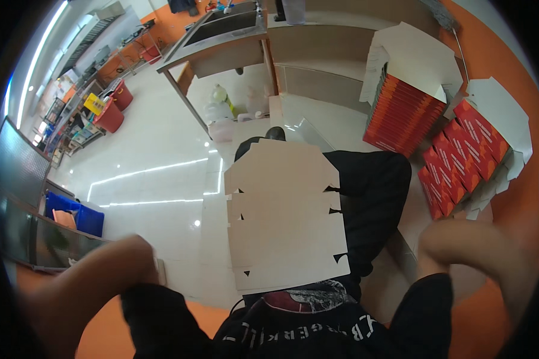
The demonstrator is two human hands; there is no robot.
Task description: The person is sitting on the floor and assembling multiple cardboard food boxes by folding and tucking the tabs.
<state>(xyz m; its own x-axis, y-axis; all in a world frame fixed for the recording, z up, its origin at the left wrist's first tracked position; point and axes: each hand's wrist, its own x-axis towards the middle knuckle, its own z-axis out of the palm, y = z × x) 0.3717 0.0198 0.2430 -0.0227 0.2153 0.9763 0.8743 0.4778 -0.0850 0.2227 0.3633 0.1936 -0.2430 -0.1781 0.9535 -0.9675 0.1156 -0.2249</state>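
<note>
A flat, pale cardboard box blank (pixel 286 215) lies across my lap, its plain side up. Its far corners are cut at an angle, and small dark notches and slots run along both side edges. Neither hand touches it. Both my arms are bent with the elbows outward: the left forearm (pixel 96 278) leads off toward the lower left, the right forearm (pixel 476 245) toward the right rim. Both hands lie outside the picture, so what they hold or touch is hidden.
Nested red boxes with white flaps (pixel 404 113) stand in a tall stack at the right. Beside it leans a second group of red boxes (pixel 461 161). Ahead is a steel sink table (pixel 221 36) with plastic bottles (pixel 220 103) beneath. A blue bin (pixel 90 218) stands left.
</note>
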